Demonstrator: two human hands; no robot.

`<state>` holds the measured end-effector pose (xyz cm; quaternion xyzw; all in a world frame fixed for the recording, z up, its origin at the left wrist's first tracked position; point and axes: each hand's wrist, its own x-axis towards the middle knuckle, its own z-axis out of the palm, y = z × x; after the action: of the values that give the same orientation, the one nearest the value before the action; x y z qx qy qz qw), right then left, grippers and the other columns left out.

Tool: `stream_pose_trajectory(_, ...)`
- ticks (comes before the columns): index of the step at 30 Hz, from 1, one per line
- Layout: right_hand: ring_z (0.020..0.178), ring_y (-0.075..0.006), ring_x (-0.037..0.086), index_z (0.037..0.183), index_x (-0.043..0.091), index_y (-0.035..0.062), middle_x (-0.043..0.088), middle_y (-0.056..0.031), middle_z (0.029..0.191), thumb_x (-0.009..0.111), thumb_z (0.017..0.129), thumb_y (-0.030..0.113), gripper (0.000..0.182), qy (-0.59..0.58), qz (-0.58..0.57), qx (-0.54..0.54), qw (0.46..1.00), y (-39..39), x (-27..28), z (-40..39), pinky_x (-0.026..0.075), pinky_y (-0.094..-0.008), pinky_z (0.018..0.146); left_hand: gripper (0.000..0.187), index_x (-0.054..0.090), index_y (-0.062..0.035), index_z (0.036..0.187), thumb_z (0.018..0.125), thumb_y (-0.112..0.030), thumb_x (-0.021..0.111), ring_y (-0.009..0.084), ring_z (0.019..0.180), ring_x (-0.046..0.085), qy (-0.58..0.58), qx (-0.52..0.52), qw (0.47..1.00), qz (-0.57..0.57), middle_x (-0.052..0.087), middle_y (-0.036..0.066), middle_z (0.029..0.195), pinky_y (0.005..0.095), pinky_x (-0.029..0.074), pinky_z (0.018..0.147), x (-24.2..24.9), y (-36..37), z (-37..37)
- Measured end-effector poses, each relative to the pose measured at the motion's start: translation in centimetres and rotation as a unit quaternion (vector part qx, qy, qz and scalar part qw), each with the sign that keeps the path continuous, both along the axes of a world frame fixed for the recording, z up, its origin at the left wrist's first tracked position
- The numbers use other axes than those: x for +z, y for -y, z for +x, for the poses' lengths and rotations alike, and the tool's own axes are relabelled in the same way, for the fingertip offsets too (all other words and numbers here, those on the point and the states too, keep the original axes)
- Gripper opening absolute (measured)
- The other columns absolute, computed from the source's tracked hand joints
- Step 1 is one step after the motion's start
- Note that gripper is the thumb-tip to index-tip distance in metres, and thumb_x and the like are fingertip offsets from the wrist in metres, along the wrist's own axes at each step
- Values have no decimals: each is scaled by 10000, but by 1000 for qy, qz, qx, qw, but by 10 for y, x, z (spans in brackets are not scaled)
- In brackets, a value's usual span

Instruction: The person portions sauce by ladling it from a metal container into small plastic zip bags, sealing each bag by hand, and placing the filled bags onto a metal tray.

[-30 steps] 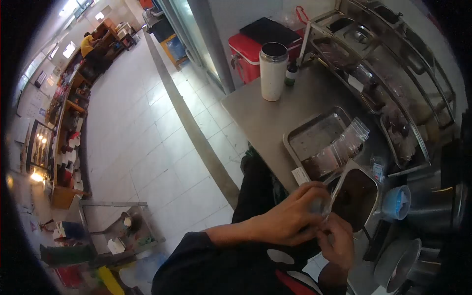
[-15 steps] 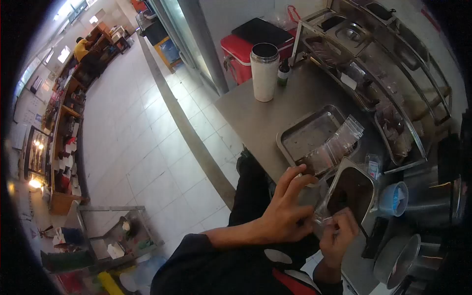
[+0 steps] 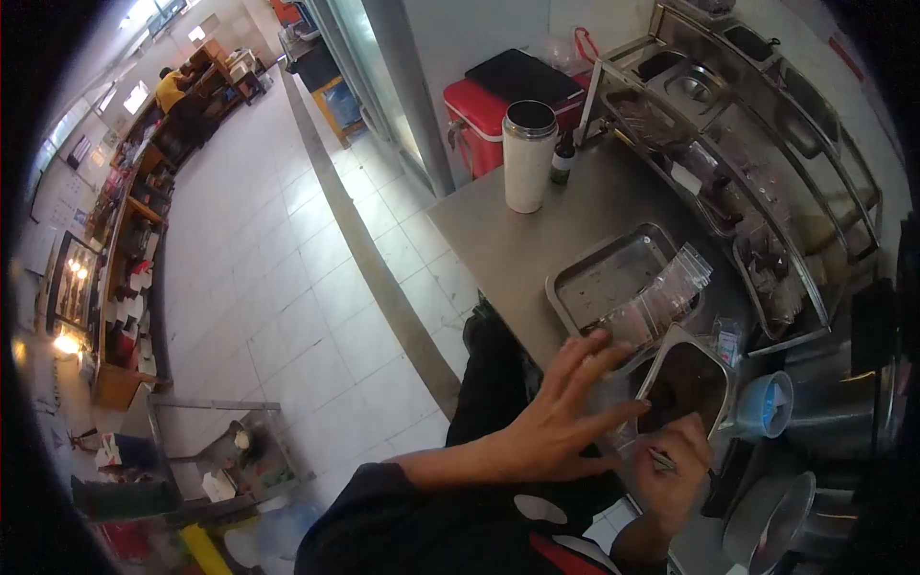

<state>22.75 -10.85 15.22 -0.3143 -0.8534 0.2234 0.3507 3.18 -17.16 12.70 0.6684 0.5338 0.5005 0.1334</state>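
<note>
My left hand [image 3: 565,412] is open, its fingers spread, beside a clear plastic bag [image 3: 621,436] that shows between my two hands. Close by on the right, my right hand [image 3: 678,468] is closed, with a small pale end poking out between its fingers; I cannot tell what it is. Just beyond the fingers stands a deep metal container [image 3: 711,356] with dark contents. A row of small clear zip bags [image 3: 661,299] lies overlapping across the edge of a shallow metal tray [image 3: 565,287].
On the steel table [image 3: 479,216] stand a white tumbler [image 3: 529,163] and a small dark bottle [image 3: 563,158]. A metal rack [image 3: 743,177] with pans rises at the right. Near my right hand are a plastic cup [image 3: 767,402] and a pot [image 3: 781,522]. A person [image 3: 172,91] is far off.
My left fingers have spread and straightened toward the metal container. My right hand has moved slightly right and turned, now showing a small pale end. The view has shifted a little.
</note>
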Motion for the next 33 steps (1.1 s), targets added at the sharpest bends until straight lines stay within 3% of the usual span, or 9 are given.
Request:
stream_pose_trajectory(8,641,-202,627,797,683,30,674,-92,806,815,638,20,207,-89,-61,-25,994,16,-2,0,472,-296,546,167,743,-127,823,685,-151,835,424,1407,307,-6,-52,999,13,489,136,1378,620,301,1110,-6,-3,-1)
stream_pose_trajectory(10,646,-209,650,813,674,26,695,-105,831,818,670,39,203,-63,-46,-16,997,17,-2,-4,485,-305,543,164,750,-128,813,678,-156,838,415,1395,334,6,-48,999,23,511,130,1359,608,310,1108,-10,-6,1)
stream_pose_trajectory(14,668,-239,684,850,670,26,708,-115,849,826,698,74,223,-17,37,63,997,6,-3,3,515,-338,570,328,717,-103,1018,711,-154,822,362,1359,406,-24,-86,996,-21,520,137,1348,596,305,1110,-14,-5,-5)
stream_pose_trajectory(16,704,-262,687,866,680,34,696,-106,842,827,730,176,246,27,7,88,996,7,-3,9,531,-364,619,455,661,-71,1166,742,-156,801,342,1335,441,-42,-128,987,-84,525,151,1337,583,299,1116,-13,-4,-12)
stream_pose_trajectory(19,769,-300,687,919,686,43,670,-106,855,795,772,369,374,135,-49,121,982,12,3,8,543,-401,699,579,539,-15,1285,773,-163,763,329,1259,495,20,-232,965,-117,551,168,1232,563,289,1127,-5,-4,-13)
stream_pose_trajectory(23,839,-324,678,1016,677,49,640,-128,896,675,790,643,635,204,-68,213,953,8,3,0,541,-431,763,556,534,-14,1236,746,-161,752,349,1156,515,-76,-160,981,-79,533,167,1120,559,272,1137,-12,-6,-3)
stream_pose_trajectory(26,908,-313,676,1086,667,47,623,-163,999,627,790,709,726,239,-72,268,931,6,5,-1,543,-441,784,528,547,-29,1178,714,-164,759,361,1153,487,-119,-153,979,-67,509,162,1105,574,254,1141,-15,-5,-1)
stream_pose_trajectory(29,984,-318,660,1101,673,30,599,-187,1082,599,789,740,778,326,-158,246,899,8,13,-2,543,-463,831,535,553,-36,1140,678,-191,773,374,1200,453,-160,-150,972,-85,502,173,1149,590,245,1139,-15,-5,1)
stream_pose_trajectory(33,1031,-362,642,1151,650,-12,564,-218,1153,576,791,757,852,381,-145,274,871,7,21,-6,535,-473,887,522,549,-36,1113,661,-186,765,371,1207,453,-180,-112,976,-58,498,170,1138,612,226,1142,-21,-5,6)
